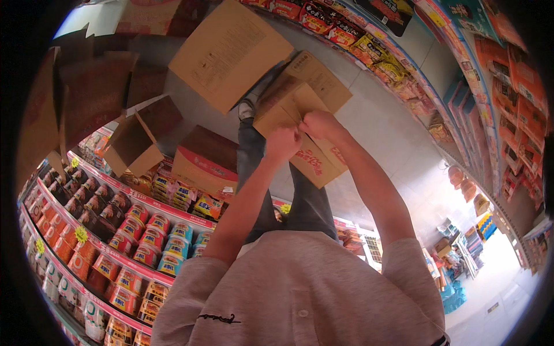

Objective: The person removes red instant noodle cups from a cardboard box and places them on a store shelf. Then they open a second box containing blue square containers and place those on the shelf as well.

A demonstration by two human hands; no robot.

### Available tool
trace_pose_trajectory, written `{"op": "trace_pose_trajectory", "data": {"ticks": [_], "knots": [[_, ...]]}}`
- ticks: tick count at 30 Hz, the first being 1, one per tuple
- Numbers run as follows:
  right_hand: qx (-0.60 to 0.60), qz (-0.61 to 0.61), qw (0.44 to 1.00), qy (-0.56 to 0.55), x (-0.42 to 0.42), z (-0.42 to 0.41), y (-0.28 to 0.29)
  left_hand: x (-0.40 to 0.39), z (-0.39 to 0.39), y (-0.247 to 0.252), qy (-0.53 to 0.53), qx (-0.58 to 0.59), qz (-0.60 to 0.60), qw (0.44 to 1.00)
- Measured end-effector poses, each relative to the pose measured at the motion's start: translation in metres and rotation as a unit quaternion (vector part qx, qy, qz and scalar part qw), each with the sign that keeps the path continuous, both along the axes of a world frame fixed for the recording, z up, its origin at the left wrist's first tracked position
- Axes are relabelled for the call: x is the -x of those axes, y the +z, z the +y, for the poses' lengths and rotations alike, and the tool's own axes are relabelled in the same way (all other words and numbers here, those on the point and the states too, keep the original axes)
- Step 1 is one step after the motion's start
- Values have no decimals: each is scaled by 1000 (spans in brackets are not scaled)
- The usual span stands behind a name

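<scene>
A brown cardboard carton [322, 162] with red printing is tilted in front of my legs. My left hand [282, 143] is curled at the seam between its top flaps, the fingertips partly hidden. Close beside it, my right hand [321, 125] pinches the edge of the same seam. One flap [309, 100] stands slightly raised beyond my fingers. What the carton contains is out of sight. Behind it, another brown carton [324, 78] rests on the floor.
A large carton [231, 52] stands ahead, near my shoe [246, 109]. An open carton [134, 138] and a red-and-brown carton [205, 160] are by the left shelves, which hold instant noodle cups [151, 238]. Shelves with packaged food [381, 56] curve along the right.
</scene>
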State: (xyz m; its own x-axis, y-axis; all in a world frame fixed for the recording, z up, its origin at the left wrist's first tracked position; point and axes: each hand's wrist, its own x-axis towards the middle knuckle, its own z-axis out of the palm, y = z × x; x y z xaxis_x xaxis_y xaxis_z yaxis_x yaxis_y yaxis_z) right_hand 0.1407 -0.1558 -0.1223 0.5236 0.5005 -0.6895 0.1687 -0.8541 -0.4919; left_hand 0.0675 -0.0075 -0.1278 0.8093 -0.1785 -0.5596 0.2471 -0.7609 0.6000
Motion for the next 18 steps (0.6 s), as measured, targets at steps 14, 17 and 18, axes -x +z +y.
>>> {"op": "trace_pose_trajectory", "data": {"ticks": [14, 17, 18], "knots": [[8, 60, 982, -178, 23, -26, 16, 21, -36, -36, 189, 116, 3, 975], [182, 0, 975, -127, 58, -33, 46, 18, -31, -31, 218, 158, 124, 955], [222, -45, 967, -119, 74, -33, 47, 17, -34, -27, 220, 166, 111, 955]]}}
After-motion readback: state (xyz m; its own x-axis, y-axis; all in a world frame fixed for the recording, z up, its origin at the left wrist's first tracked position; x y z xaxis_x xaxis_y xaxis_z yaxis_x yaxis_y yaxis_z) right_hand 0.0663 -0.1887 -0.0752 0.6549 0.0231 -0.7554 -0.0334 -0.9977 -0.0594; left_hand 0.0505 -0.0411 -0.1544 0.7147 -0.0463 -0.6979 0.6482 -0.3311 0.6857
